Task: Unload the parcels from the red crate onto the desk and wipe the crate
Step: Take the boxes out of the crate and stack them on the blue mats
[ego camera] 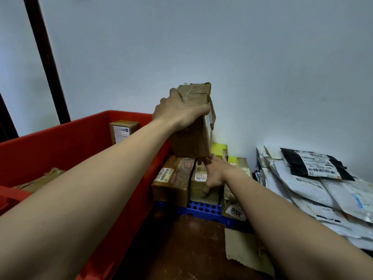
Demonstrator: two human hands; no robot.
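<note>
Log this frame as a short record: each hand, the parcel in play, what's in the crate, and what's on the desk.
left hand: grips a cardboard box, held above the desk stack
right hand: fingers spread, rests on a labelled box in that stack
red crate: not empty; upright box at its far wall, brown parcel nearer
desk: boxes on a blue tray, mailer bags at right, cardboard scrap in front
wiping: no cloth in view
</note>
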